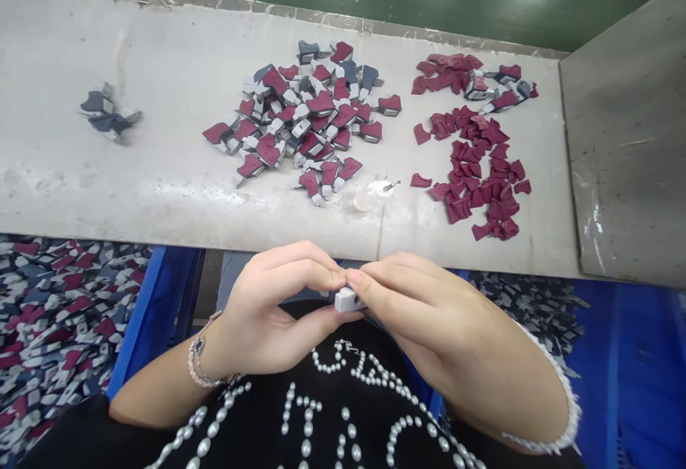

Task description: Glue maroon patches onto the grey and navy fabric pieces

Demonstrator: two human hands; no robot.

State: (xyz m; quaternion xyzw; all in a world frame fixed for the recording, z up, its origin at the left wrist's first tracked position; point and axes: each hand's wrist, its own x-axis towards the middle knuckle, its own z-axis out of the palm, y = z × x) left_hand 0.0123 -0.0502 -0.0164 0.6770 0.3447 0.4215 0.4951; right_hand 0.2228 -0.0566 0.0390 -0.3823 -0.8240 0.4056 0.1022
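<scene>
Close to my chest, my left hand (284, 304) and my right hand (412, 297) meet around one small light-grey plastic part (347, 300). The fingertips of both hands pinch it, and most of the part is hidden behind them. Beyond the hands, a pile of grey parts with maroon or dark blue faces (321, 104) lies on the worktable (176, 190). To the right of that pile are loose maroon pieces (482, 183), flat and curved. A small translucent bottle with a thin metal tip (374, 196) rests near the table's front edge.
Two dark blue and grey parts (110, 117) lie far left. A blue bin (142, 319) at lower left holds many mixed parts; another blue bin (632, 354) at lower right holds dark grey ones. A metal panel (627, 126) bounds the table on the right.
</scene>
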